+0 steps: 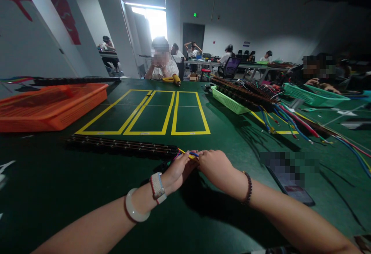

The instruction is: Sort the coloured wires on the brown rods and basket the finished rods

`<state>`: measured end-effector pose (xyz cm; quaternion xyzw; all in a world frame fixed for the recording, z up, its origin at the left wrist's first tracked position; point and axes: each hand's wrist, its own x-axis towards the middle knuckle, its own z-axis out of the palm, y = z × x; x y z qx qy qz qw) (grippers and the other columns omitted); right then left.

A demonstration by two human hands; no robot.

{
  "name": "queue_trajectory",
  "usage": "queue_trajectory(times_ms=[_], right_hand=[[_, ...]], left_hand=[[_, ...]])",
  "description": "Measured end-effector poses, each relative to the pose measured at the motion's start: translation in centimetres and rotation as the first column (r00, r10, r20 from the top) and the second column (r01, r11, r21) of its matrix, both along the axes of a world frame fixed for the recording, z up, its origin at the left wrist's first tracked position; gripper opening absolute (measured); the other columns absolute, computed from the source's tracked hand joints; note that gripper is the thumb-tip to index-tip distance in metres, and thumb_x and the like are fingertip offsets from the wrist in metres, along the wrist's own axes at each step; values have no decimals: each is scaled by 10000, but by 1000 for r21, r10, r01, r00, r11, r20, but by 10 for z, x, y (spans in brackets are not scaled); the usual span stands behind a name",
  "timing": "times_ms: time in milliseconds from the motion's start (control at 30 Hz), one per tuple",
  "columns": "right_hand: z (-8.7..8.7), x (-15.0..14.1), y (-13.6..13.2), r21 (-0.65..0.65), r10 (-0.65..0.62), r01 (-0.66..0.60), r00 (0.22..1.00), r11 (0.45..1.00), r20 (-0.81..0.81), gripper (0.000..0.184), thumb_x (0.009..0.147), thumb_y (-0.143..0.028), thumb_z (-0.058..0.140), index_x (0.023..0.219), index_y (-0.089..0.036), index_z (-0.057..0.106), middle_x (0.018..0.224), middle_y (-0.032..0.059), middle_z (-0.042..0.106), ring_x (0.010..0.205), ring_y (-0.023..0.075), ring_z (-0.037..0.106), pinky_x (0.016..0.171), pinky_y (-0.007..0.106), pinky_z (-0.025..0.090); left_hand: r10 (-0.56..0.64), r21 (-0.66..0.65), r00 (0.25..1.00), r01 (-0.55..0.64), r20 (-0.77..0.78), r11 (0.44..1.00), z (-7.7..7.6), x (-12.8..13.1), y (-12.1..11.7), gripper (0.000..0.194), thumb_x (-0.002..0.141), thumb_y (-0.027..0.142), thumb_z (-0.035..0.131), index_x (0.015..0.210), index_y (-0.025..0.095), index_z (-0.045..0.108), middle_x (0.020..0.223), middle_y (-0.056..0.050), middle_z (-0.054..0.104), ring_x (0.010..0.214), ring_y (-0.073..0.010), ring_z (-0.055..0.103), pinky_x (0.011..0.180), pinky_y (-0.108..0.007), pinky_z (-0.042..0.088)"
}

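Both my hands meet near the middle of the green table, closed around a bundle of yellow and blue wires (185, 152). The wires come out of the right end of a long black strip-like assembly (121, 145) lying flat on the table. My left hand (178, 171) grips the bundle close to that end, a watch and a pale bangle on its wrist. Just right of it, my right hand (216, 167) is closed on the same wires, its knuckles up and touching my left fingertips. The wire ends are hidden inside my hands.
An orange basket (58, 113) stands at the left with another black strip on it. Yellow tape rectangles (166, 133) mark the table. A yellow heat gun (173, 79) lies at the far edge. Wired strips rest over a green basket (228, 101) at right; a phone (290, 184) lies nearer. Several people sit beyond.
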<state>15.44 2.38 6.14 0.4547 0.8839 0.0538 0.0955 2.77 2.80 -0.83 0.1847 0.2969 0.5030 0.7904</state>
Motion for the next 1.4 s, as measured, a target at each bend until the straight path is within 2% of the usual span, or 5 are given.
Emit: queue_trajectory(times_ms=[500, 733, 967, 1133, 1400], right_hand=[[26, 25, 19, -136, -108, 83, 976, 987, -190, 376, 923, -432, 413, 878, -129, 631, 799, 106, 651, 714, 194, 632, 583, 243, 422], [24, 24, 25, -277, -127, 71, 973, 958, -191, 376, 915, -399, 414, 815, -119, 644, 722, 94, 646, 567, 124, 582, 515, 199, 365], [22, 25, 29, -273, -141, 85, 971, 958, -192, 311, 890, -390, 462, 835, -147, 648, 677, 54, 637, 564, 124, 578, 490, 196, 341], [19, 30, 41, -117, -197, 175, 957, 978, -213, 250, 877, -390, 505, 888, -181, 641, 824, 54, 655, 716, 155, 609, 595, 215, 388], [-7, 28, 63, -95, -267, 251, 931, 963, -248, 223, 867, -363, 546, 912, -165, 640, 840, 70, 652, 748, 164, 610, 625, 221, 398]], left_hand=[[66, 3, 994, -66, -85, 998, 6, 5, -4, 146, 878, 258, 517, 875, 139, 600, 921, -84, 672, 951, -180, 611, 942, -349, 432], [46, 6, 997, -45, -62, 999, 4, 2, -3, 101, 865, 231, 539, 877, 144, 589, 977, -95, 657, 974, -181, 604, 973, -366, 413], [38, 18, 998, -37, -59, 999, 2, 2, -2, 121, 867, 241, 535, 858, 137, 597, 956, -98, 660, 975, -188, 601, 963, -364, 412], [40, 81, 997, -34, -72, 996, 7, 3, -4, 113, 875, 229, 518, 901, 160, 603, 964, -80, 661, 968, -182, 600, 948, -347, 419], [31, 34, 989, -26, -143, 999, 6, 4, -2, 187, 919, 193, 408, 833, 124, 559, 864, -108, 659, 863, -171, 625, 841, -320, 462]])
